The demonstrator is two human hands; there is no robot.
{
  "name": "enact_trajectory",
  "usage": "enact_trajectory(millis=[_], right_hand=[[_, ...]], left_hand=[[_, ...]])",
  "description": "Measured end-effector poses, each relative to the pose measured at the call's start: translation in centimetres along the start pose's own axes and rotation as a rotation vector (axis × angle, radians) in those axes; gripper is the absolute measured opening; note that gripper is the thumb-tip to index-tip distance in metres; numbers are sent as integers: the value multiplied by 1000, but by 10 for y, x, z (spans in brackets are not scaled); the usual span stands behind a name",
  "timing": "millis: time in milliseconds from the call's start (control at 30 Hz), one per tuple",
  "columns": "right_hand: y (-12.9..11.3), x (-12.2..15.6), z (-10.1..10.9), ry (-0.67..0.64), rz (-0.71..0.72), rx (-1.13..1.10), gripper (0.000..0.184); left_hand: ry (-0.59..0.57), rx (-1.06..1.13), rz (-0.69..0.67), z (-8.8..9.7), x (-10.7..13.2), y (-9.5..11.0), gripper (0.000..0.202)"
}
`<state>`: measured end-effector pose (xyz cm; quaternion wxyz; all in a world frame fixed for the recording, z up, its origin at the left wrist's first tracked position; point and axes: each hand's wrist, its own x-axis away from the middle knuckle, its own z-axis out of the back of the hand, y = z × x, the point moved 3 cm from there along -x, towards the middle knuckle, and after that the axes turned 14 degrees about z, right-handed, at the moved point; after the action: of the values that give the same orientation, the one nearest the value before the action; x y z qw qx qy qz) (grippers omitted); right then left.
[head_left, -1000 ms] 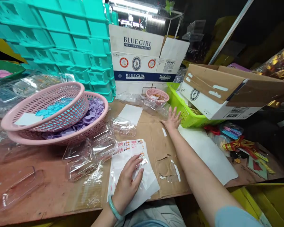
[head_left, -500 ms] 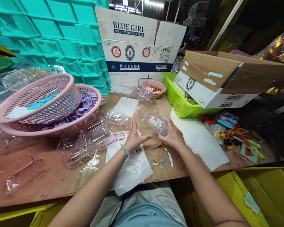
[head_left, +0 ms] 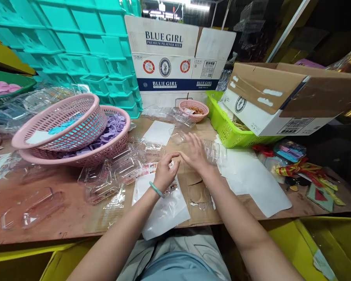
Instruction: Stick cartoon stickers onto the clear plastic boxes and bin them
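Near edge of worktop (head_left: 84, 224), ctr.: sticker sheet (head_left: 163, 218) w/ printed labels (head_left: 149, 168) at far end. Near L: clear tray (head_left: 42, 210), loose. Near R: white paper (head_left: 254, 181), flat. Over far part of sheet: L hand (head_left: 167, 173), partly curled, bracelet (head_left: 157, 189) at wrist; hold on anything thin: cannot tell. Slightly farther, to R: R hand (head_left: 196, 153), fingers extended and spread, thumb close to L fingertips, nothing visibly grasped. Just R of R hand: clear container (head_left: 215, 152); contact w/ hand: cannot tell. L of L hand: tray pile (head_left: 125, 166), clear. Mid-dist. L: lower pink basket (head_left: 112, 150) w/ purple pcs. (head_left: 116, 127), upper pink basket (head_left: 21, 141) w/ blue pcs. (head_left: 66, 124) tilted on top. Beyond hands: white card (head_left: 158, 132). Far R: lime basket (head_left: 229, 136), open carton (head_left: 248, 113) tilted over it. Far ctr.: small pink basket (head_left: 183, 112), in front of upright BLUE GIRL carton (head_left: 175, 48). Far L: teal crates (head_left: 78, 43), stacked.
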<state>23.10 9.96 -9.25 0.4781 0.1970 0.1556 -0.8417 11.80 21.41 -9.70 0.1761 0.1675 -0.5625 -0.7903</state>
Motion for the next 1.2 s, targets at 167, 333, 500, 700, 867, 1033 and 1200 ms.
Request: enact_trajectory(millis=[167,333,500,700,867,1033,1200], right_hand=[[-11,-65,-44,-217,-140,-66,34],[-25,-18,-26,-238,-57,-89,28],[-82,84,24,-117,181,-88,40],[-159,153,33,-176,552,-360,43],[-182,145,49,89,519,-442,41],[-188,146,50,136,622,-535,40],[-183,147,49,77,715,-555,38]], left_hand=[[25,1,13,32,72,-7,20],[190,-68,180,95,133,-50,21],[180,67,321,106,155,-73,32],[203,203,459,109,163,-65,44],[227,502,684,123,183,-52,54],[-215,1052,1025,99,182,-31,45],[-248,1172,1155,84,175,-35,38]])
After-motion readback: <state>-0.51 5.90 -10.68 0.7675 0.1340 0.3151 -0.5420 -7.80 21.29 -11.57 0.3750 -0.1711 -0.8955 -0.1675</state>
